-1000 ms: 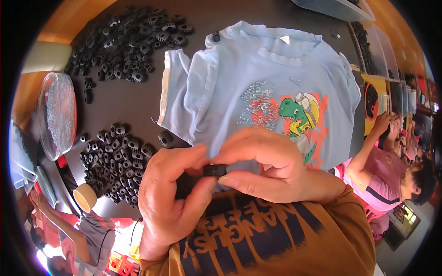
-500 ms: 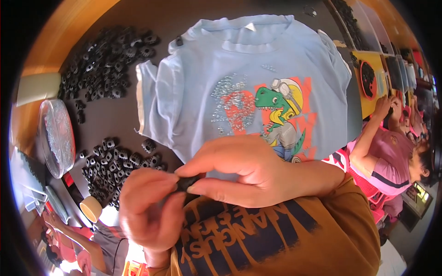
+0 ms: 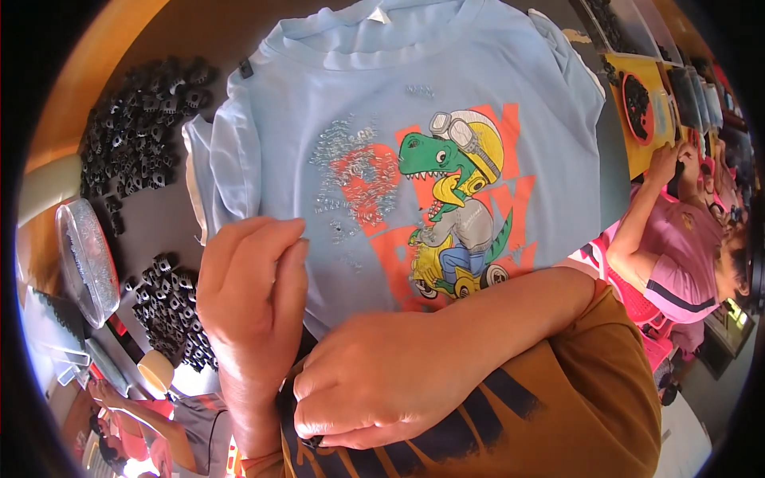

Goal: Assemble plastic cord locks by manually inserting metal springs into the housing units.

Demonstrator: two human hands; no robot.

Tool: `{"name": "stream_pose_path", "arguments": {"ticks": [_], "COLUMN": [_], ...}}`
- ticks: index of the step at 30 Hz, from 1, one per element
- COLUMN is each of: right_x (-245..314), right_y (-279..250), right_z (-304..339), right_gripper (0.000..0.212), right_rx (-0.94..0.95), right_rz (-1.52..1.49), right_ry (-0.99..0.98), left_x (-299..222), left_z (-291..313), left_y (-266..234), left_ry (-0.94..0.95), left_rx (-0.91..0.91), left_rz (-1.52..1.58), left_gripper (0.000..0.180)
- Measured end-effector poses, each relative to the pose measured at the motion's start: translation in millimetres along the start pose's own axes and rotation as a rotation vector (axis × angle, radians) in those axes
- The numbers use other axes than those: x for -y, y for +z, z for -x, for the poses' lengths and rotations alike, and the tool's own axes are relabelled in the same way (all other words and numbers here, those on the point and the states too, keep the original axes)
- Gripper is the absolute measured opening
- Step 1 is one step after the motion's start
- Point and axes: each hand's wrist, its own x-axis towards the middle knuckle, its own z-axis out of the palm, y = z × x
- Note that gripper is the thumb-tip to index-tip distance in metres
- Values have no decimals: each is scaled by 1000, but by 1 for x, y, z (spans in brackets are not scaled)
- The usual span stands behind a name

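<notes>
My left hand (image 3: 251, 291) is raised at the left edge of a light blue T-shirt (image 3: 263, 159), its fingers loosely bent with the thumb tip slightly apart and nothing visible between them. Low and close to my body, my right hand (image 3: 374, 378) is curled closed, palm down. A small black plastic part (image 3: 311, 440) peeks out under its fingertips, mostly hidden. Many tiny shiny metal springs (image 3: 351, 171) lie scattered on the shirt, left of the printed green dinosaur (image 3: 434, 159).
Black plastic parts form a large pile (image 3: 139, 127) at the far left and a smaller pile (image 3: 167, 311) nearer. A clear container (image 3: 88, 259) of metal pieces stands at the table's left edge. One person (image 3: 677, 255) sits at the right, another (image 3: 151, 430) at the lower left.
My hands have parted: the left rose toward the shirt, while the right drew down toward my body with the black part. The view has shifted, so the shirt appears further up and left.
</notes>
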Motion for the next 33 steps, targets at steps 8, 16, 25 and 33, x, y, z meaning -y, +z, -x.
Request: {"name": "stream_pose_path", "arguments": {"ticks": [8, 16, 25, 33], "right_x": [6, 10, 10, 2], "right_y": [-2, -6, -25, -25], "right_z": [2, -2, -5, -12], "right_gripper": [15, 11, 17, 23], "right_rx": [-52, -172, -548, -509], "right_rz": [-85, -191, -142, -9], "right_ry": [9, 20, 148, 102], "left_x": [5, 3, -1, 0], "left_z": [-13, -11, 7, 36], "left_y": [17, 12, -25, -57], "left_ry": [106, 100, -98, -150], "left_rx": [109, 100, -105, -165], "left_rz": [-325, -279, 113, 373], "left_gripper": [19, 20, 22, 15]}}
